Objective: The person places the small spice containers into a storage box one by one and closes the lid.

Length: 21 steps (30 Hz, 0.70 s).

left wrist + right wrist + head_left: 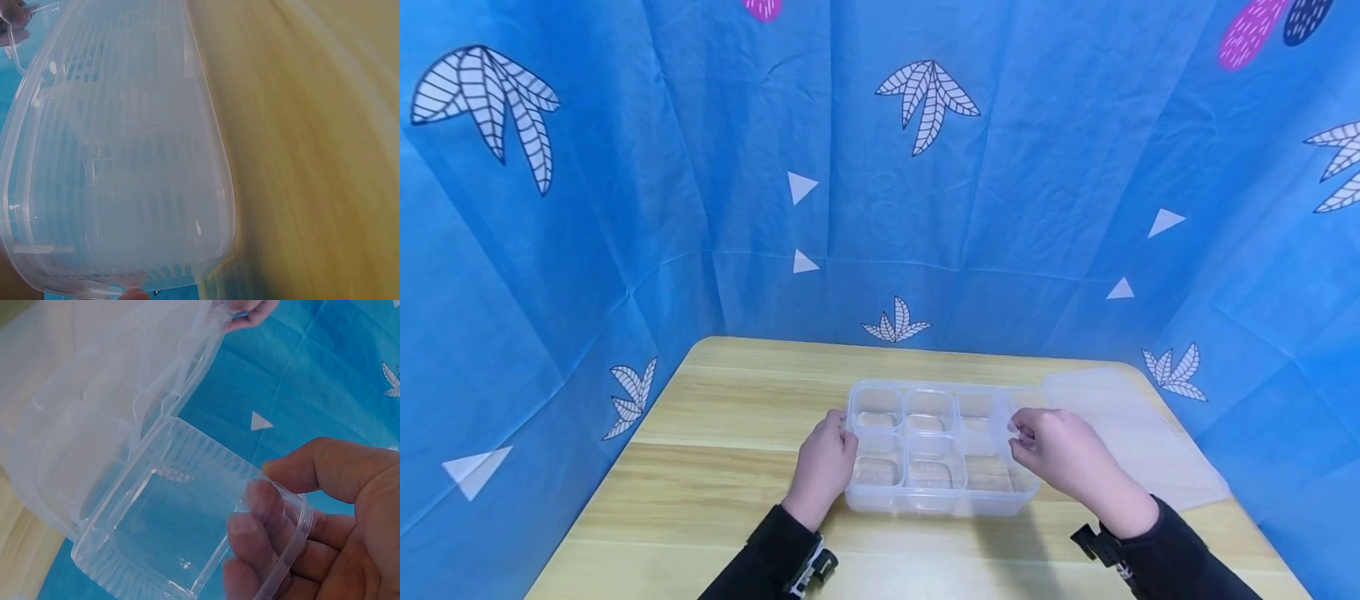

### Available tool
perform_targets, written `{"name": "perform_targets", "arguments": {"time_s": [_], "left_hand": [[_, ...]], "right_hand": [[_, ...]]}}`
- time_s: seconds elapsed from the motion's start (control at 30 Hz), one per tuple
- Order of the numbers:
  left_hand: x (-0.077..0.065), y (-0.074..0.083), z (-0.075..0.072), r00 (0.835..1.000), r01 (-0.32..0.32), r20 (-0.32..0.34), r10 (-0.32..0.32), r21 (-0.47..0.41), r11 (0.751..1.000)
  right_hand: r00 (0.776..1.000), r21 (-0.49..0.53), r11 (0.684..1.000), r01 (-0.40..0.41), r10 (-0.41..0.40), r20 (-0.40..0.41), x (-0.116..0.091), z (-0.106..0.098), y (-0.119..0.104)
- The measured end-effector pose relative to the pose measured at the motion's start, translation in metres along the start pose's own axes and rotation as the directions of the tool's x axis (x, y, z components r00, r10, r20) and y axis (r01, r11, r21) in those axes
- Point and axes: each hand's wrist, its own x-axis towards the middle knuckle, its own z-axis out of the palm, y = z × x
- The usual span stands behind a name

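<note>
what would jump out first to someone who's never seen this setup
Probably the bright blue curtain with white leaf prints, filling the background behind the wooden table. Next, likely the clear plastic box on the table, gripped at its left end by the left hand. The right hand pinches a small clear cup at the box's right end.

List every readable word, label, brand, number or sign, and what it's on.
None readable.
Blue cloth: printed leaves, triangles and drops only.
Clear divided box, flat translucent sheet: no legible marking.
Small clear bin in the right hand: tiny mark on or behind it, too blurred to read.
</note>
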Motion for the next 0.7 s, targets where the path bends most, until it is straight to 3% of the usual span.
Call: {"name": "perform_targets", "arguments": {"time_s": [0.7], "left_hand": [[0.0,0.002,-0.002,1.0,-0.008,-0.004,0.008,0.016,1.0]], "right_hand": [[1.0,-0.047,0.999,0.002,-0.002,-0.007,-0.001,0.025,-0.024]]}}
